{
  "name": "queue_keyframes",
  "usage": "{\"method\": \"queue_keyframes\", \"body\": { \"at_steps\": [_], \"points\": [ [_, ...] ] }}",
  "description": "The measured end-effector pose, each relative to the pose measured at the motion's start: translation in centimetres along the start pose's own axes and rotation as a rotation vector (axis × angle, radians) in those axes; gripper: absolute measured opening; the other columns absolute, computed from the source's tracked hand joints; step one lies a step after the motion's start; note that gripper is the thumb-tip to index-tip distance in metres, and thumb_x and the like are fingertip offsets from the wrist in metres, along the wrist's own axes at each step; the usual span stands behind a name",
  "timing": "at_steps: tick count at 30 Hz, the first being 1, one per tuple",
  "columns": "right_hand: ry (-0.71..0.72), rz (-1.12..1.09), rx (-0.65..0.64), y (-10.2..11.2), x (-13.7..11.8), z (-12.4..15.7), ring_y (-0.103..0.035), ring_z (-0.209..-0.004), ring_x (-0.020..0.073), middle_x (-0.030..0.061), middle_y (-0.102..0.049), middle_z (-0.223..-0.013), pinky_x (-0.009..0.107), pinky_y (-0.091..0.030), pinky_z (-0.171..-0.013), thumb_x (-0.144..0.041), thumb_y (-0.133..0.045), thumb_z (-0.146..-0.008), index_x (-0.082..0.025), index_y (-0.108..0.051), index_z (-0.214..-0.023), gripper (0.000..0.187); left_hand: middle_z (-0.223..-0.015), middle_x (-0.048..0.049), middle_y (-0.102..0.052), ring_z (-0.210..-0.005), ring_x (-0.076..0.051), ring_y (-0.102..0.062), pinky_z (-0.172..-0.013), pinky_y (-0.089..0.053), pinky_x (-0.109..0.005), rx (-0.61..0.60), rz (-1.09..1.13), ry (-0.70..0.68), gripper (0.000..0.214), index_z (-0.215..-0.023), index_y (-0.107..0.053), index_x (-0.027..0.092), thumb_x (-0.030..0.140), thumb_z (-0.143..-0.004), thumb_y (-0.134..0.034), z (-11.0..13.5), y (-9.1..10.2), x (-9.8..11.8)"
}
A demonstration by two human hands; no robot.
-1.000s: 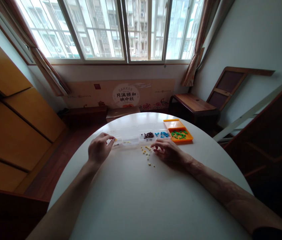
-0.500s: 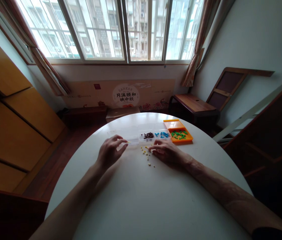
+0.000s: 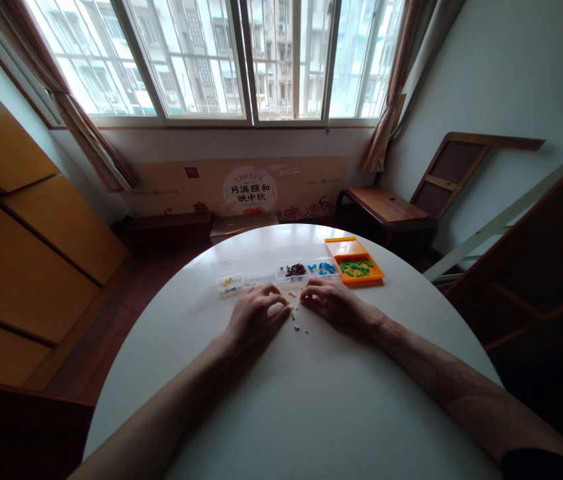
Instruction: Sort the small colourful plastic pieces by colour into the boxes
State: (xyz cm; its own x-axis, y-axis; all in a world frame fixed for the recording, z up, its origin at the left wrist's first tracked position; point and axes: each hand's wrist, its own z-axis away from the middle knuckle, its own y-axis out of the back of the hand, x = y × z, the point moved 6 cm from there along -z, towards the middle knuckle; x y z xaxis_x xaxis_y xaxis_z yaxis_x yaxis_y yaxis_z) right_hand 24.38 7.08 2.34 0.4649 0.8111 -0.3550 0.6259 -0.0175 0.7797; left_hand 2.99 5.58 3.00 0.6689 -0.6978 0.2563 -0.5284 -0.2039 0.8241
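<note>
Head view: left hand (image 3: 260,312), fingers slightly parted, and right hand (image 3: 330,301), fingers curled, flank tiny yellow pieces (image 3: 292,294) on the round white worktop (image 3: 286,400); whether either grips any cannot be told.

Daylight comes through the barred window (image 3: 196,63) across the top of the frame, between curtains (image 3: 86,143). I see a cabinet (image 3: 36,267) at left, reddish floor (image 3: 92,333) beside it, a pale wall (image 3: 521,80) upper right, and a white table (image 3: 291,407) lower centre.

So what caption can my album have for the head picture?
Bare left hand and bare right hand beside tiny yellow pieces on a round white tabletop.
</note>
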Motion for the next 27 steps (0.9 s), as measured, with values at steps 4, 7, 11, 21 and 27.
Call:
{"method": "queue_keyframes", "body": {
  "at_steps": [4, 7, 11, 21, 27],
  "points": [
    [0.000, 0.012, 0.000, -0.2, 0.1, 0.0, -0.070, -0.091, 0.0183, 0.0061, -0.075, -0.105, 0.028, -0.052, -0.082, -0.024, -0.063, -0.109, -0.023, -0.075, -0.103, 0.013, -0.106, -0.0028, -0.079, -0.089, -0.020, -0.073, -0.088, -0.054, -0.037, 0.008, -0.003, 0.002, 0.017, -0.098, -0.084, 0.029, 0.039, -0.105, -0.072, -0.1, 0.0, 0.2],
    [0.002, 0.014, -0.004, -0.3, 0.1, 0.1, -0.070, -0.091, 0.0183, 0.0059, -0.075, -0.106, 0.028, -0.051, -0.082, -0.024, -0.062, -0.110, -0.023, -0.073, -0.104, 0.012, -0.109, -0.0030, -0.079, -0.090, -0.021, -0.073, -0.089, -0.054, -0.038, 0.019, -0.004, 0.011, 0.013, -0.102, -0.084, 0.029, 0.040, -0.102, -0.075, -0.1, 0.1, 0.3],
    [-0.005, 0.009, -0.014, -0.5, 0.3, 0.3, -0.070, -0.092, 0.0185, 0.0050, -0.075, -0.105, 0.029, -0.052, -0.084, -0.025, -0.065, -0.109, -0.024, -0.072, -0.105, 0.009, -0.110, -0.0032, -0.080, -0.091, -0.022, -0.073, -0.088, -0.054, -0.038, -0.005, -0.010, -0.035, 0.011, -0.102, -0.084, 0.030, 0.036, -0.102, -0.075, 0.0, -0.1, 0.4],
    [0.000, -0.050, 0.016, 0.2, -0.1, 0.3, -0.074, -0.099, 0.0198, 0.0064, -0.079, -0.109, 0.032, -0.056, -0.092, -0.026, -0.059, -0.114, -0.023, -0.075, -0.110, 0.017, -0.108, -0.0023, -0.080, -0.089, -0.020, -0.073, -0.088, -0.051, -0.037, 0.038, -0.039, -0.061, 0.012, -0.097, -0.083, 0.028, 0.026, -0.104, -0.073, 0.0, 0.1, 0.5],
    [0.010, -0.039, 0.047, 0.2, 0.1, 0.4, -0.076, -0.095, 0.0192, 0.0050, -0.081, -0.106, 0.030, -0.056, -0.089, -0.025, -0.062, -0.112, -0.024, -0.075, -0.106, 0.014, -0.103, -0.0029, -0.079, -0.085, -0.020, -0.072, -0.085, -0.051, -0.036, 0.289, -0.147, 0.120, 0.016, -0.096, -0.085, 0.027, 0.034, -0.104, -0.074, 0.0, 3.3, -1.9]
  ]
}}
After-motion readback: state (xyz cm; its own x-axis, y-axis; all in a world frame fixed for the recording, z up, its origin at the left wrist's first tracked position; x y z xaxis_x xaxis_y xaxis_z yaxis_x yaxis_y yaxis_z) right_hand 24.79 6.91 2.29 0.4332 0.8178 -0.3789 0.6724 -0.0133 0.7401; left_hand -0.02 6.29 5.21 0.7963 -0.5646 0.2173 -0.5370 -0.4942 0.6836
